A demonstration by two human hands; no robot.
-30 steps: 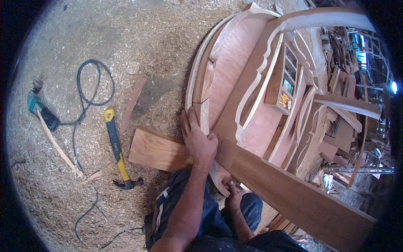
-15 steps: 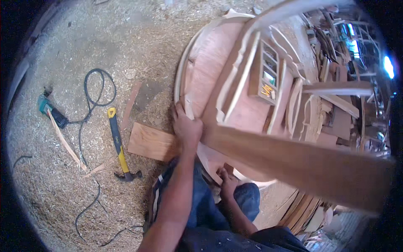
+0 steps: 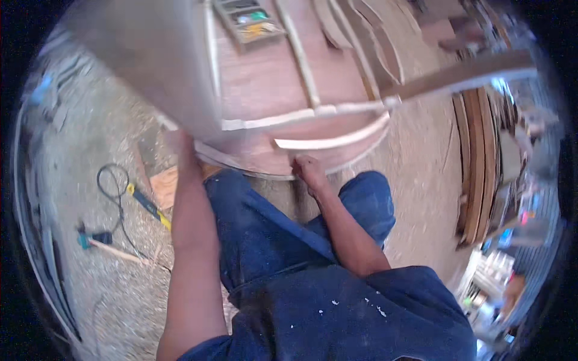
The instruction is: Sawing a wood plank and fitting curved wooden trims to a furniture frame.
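Observation:
An upturned table-like wooden frame (image 3: 259,84) lies before me, with a pinkish panel, pale curved rails and legs standing up. My left hand (image 3: 180,144) is at its left edge, beside the broad wooden leg (image 3: 150,66); blur smears its fingers. At the near edge, my right hand (image 3: 310,171) is closed with curled fingers, just below the end of a pale curved rail (image 3: 331,141). What it grips is too blurred to make out.
Left on the shavings-strewn floor lie a yellow-and-black hammer (image 3: 147,204), a flat board (image 3: 164,186) and a green corded power tool (image 3: 90,236). An open-topped divided wooden box (image 3: 247,24) sits on the panel. Long boards (image 3: 481,162) are stacked at right.
My view has swung to the right, so the frame now lies straight ahead and higher in the picture. Both hands stay at the frame's near edges.

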